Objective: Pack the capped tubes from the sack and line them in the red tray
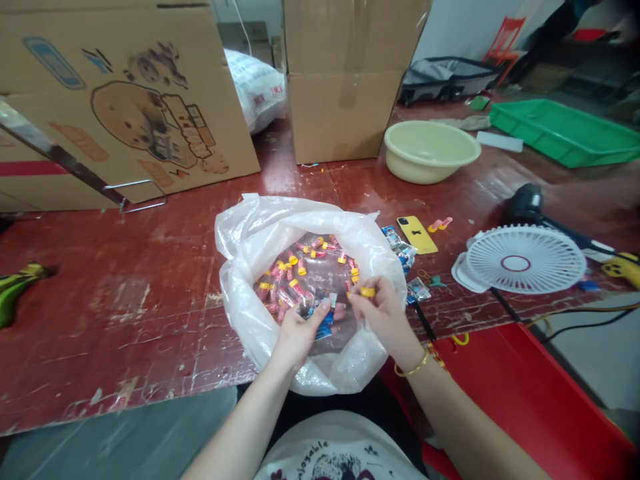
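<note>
A translucent white plastic bag (250,233) stands with its rim rolled down on the red table. Many small pink tubes with yellow caps (299,288) lie inside it, mostly at the left and back. Over the bag's near part, my left hand (303,333) is closed on blue-and-clear packets (324,325), thumb on top. To its right, my right hand (383,307) pinches a small tube by its yellow cap (368,292). Its fingers partly hide the tube. A gold bracelet (413,365) circles my right wrist.
Right of the bag lie more blue packets (400,250), a yellow phone (418,235), and a white fan (525,260). Behind stand cardboard boxes (345,113), a cream basin (425,160), and a green tray (565,133). Bananas (15,290) lie at far left.
</note>
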Demonstrator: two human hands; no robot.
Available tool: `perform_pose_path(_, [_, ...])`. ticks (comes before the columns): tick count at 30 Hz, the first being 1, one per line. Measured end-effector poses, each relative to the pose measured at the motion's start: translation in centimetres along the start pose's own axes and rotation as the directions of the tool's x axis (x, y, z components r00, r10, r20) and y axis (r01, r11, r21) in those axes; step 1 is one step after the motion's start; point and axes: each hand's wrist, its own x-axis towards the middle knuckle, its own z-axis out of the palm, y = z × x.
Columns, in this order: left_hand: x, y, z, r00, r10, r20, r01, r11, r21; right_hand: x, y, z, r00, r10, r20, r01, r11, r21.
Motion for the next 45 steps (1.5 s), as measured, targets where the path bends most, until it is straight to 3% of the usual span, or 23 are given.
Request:
perform_pose_path(2, [0.0,0.1,0.1,1.0,-0.026,0.017,0.026,0.999,0.023,0.6,-1.0,-0.8,0.999,0.012,-0.03,-0.011,0.998,0.059])
perform_pose_path(5, [0.0,0.3,0.3,0.999,-0.022,0.038,0.02,0.998,0.052,1.5,-2.8,-1.6,0.999,0.002,0.051,0.0,0.999,-0.035])
perform_pose_path(9, [-0.4,0.6,0.7,0.999,0.008,0.053,-0.013,0.995,0.098,1.9,-4.6,-1.3,0.952,-0.165,0.257,0.21,0.965,-0.157])
perform_pose_path(13, [-0.5,0.9,0.9,0.997,0.021,0.08,-0.031,0.992,0.123,2.0,-5.2,-0.6,0.909,-0.27,0.316,0.352,0.905,-0.237])
perform_pose_path(18, [-0.4,0.8,0.9,0.997,-0.005,0.08,-0.006,0.99,0.14,2.4,-4.4,-0.4,0.926,-0.201,0.32,0.281,0.933,-0.224])
perform_pose_path(23, [-0.5,0.8,1.4,0.989,-0.122,0.084,0.121,0.992,0.02,2.7,-2.9,-0.6,0.968,-0.094,0.234,0.112,0.992,-0.065])
perform_pose_path(26, [-0.5,1.2,2.1,0.98,-0.182,0.083,0.187,0.98,-0.063,1.7,-1.9,-0.6,0.966,-0.058,0.252,0.075,0.995,-0.062])
perform_pose_path(30, [-0.4,1.8,2.9,0.98,-0.179,0.09,0.193,0.964,-0.18,-0.4,-0.4,-0.5,0.941,-0.067,0.331,0.109,0.988,-0.111])
perform_pose_path(38, [-0.6,1.6,2.4,0.965,-0.219,0.147,0.245,0.949,-0.197,-1.8,1.8,-0.7,0.933,-0.208,0.293,0.315,0.866,-0.389])
perform_pose_path(45, [-0.8,1.5,2.6,0.968,-0.193,0.16,0.224,0.953,-0.202,-2.4,2.2,0.0,0.963,-0.142,0.229,0.224,0.894,-0.388])
